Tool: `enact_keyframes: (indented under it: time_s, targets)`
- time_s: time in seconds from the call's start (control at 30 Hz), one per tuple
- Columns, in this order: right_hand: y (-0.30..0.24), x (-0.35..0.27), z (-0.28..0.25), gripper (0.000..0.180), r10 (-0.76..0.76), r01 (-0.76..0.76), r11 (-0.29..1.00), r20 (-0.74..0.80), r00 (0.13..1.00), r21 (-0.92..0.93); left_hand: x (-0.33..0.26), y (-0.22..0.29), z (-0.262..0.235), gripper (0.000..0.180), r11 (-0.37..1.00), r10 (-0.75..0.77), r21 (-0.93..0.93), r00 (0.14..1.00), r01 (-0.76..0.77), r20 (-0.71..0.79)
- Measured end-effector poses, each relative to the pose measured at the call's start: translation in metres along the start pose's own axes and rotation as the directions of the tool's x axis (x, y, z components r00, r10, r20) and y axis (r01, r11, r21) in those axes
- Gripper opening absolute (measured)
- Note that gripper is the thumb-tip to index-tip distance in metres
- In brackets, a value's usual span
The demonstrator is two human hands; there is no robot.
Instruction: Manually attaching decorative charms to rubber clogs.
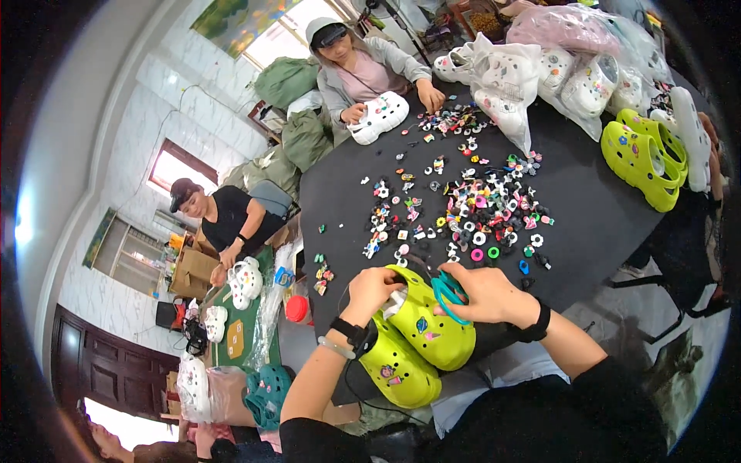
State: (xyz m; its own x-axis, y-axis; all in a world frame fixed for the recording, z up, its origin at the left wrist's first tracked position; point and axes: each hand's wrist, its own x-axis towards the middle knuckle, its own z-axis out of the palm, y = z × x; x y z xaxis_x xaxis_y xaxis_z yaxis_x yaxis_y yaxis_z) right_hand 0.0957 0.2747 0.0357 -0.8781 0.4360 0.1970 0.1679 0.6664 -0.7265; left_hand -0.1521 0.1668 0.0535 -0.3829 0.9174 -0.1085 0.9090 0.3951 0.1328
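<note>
My left hand [370, 291] grips the heel end of a lime-green clog [430, 324] held over the near edge of a black table [594, 208]. My right hand [482, 293] rests on the same clog's top, fingers pinching a teal ring-shaped charm [448, 292]. The clog carries a few small charms on its upper. A second lime-green clog [395, 365] lies just below it, against my left wrist. Both wrists wear dark bands.
Many small colourful charms [482, 208] are scattered over the table. A lime-green clog pair [644, 158] and bagged white clogs [540, 73] lie at the far right. One person opposite holds a white clog [378, 116]; another at the left handles white clogs [245, 282].
</note>
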Motion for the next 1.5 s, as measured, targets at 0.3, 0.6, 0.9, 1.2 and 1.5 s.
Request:
enact_keyframes:
  time_s: [0.3,0.6,0.9,1.2,1.5]
  targets:
    - [0.005,0.001,0.008,0.067,0.007,-0.008,1.0,0.013,1.0,0.017,0.013,-0.027,0.021,0.021,0.97,0.056,-0.229,0.994,-0.075,-0.092]
    - [0.006,-0.004,0.004,0.064,0.05,-0.05,0.999,0.019,0.999,0.004,0.017,-0.022,0.011,0.031,0.804,-0.077,-0.572,0.981,0.166,0.176]
    - [0.013,-0.003,0.011,0.068,0.066,-0.066,0.998,0.013,0.998,-0.002,0.02,-0.018,0.019,0.025,0.864,-0.016,-0.501,0.998,0.045,0.063]
    - [0.015,0.017,0.018,0.054,-0.071,0.055,0.975,-0.067,0.995,-0.215,0.014,-0.047,0.009,0.021,0.882,-0.019,-0.471,0.999,-0.004,-0.044]
    - [0.007,0.046,0.015,0.047,-0.289,0.239,0.841,-0.031,0.957,-0.485,0.002,-0.033,-0.016,0.018,0.916,-0.066,-0.4,0.987,0.002,-0.147]
